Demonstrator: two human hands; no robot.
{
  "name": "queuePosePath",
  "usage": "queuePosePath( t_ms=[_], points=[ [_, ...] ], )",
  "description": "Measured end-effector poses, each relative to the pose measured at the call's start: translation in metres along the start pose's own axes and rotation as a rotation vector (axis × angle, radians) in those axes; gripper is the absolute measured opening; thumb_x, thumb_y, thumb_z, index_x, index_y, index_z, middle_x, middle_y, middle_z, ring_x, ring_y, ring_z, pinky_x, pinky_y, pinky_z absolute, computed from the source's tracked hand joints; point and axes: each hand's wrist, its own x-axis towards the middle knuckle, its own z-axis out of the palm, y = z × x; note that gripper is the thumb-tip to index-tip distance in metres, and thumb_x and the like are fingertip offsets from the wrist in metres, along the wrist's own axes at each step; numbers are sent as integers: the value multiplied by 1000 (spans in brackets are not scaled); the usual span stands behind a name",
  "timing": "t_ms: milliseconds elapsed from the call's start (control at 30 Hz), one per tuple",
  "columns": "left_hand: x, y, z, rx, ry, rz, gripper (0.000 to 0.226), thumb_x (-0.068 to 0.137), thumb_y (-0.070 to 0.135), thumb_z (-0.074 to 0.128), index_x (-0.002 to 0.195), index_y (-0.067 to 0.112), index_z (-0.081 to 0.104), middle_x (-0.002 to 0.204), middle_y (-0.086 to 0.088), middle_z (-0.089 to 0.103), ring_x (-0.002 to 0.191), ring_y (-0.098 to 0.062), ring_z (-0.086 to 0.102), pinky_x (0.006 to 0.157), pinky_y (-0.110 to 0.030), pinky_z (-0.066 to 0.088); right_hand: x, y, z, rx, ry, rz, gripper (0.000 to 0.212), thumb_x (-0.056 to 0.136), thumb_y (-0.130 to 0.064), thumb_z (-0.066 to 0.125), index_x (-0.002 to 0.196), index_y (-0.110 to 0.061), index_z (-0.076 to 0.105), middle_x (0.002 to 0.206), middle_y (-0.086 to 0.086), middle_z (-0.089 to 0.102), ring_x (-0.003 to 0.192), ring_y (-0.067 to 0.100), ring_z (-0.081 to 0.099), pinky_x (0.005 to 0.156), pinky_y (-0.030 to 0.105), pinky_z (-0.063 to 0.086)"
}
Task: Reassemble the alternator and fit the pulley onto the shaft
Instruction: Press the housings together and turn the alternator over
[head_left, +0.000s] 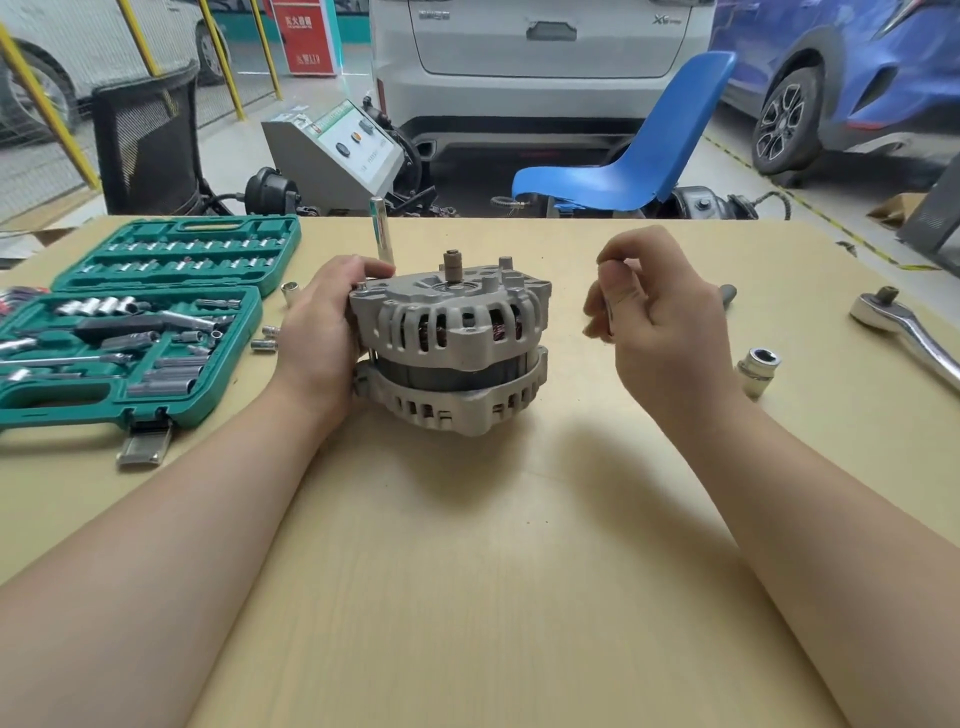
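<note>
Alternator upright on the bench, bolt in hand to its right.

Going left to right: my left hand (324, 322) grips the left flank of the alternator (449, 345), fingers curled round the upper housing near a through-bolt already standing in its hole. The alternator sits mid-bench (467, 545) with its shaft (451, 266) pointing straight up and bare; I see no pulley on it, nor anywhere in view that I can be sure of. My right hand (644, 306) hangs just right of the housing, apart from it, fingers pinching a slim dark part, probably another through-bolt (609, 312), held roughly vertical. So the housing lies left of and slightly below that pinch, and its bolt holes run parallel to the shaft; I judge the right hand nearer for the next insertion.
</note>
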Motion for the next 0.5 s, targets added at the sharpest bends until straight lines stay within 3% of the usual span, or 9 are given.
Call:
queuePosePath(
  t_ms=[100, 200, 300, 400, 500],
  points=[
    [-5, 4, 6, 12, -34, -10, 30, 90, 56, 60, 99, 35, 80, 95, 10, 78, 85, -8, 73, 60, -27, 56, -4, -12, 1, 170, -23, 72, 16, 109, -23, 51, 97, -32, 56, 70, 2, 65, 54, 23, 62, 48, 41, 55],
    [-10, 9, 10, 22, -108, -34, 36, 90, 66, 58, 104, 38, 77, 106, 3, 78, 101, -26, 75, 76, -41, 57, -5, -16, 2, 268, -34, 147, 12, 106, -22, 60, 98, -31, 63, 68, 4, 65, 53, 21, 57, 44, 30, 44],
    [-18, 17, 15, 31, -160, -76, 56, 89, 73, 56, 114, 27, 77, 118, -8, 79, 117, -39, 71, 96, -56, 56, -3, -18, 0, 402, -19, 260, 13, 99, -15, 71, 91, -25, 72, 67, 5, 63, 55, 20, 54, 44, 24, 37],
    [-28, 22, 21, 114, -177, -45, 58, 89, 80, 50, 106, 34, 82, 104, 3, 82, 102, -21, 78, 82, -48, 61, 1, -16, -5, 508, 7, 345, 13, 94, -11, 78, 87, -21, 79, 69, 5, 64, 58, 20, 54, 45, 24, 38],
    [-35, 27, 26, 159, -210, -16, 54, 88, 82, 48, 94, 43, 84, 95, 8, 83, 86, -8, 79, 69, -37, 56, 4, -13, -10, 573, 3, 396, 10, 92, -8, 80, 99, -16, 82, 78, 4, 68, 65, 19, 57, 49, 25, 43]
  ],
)
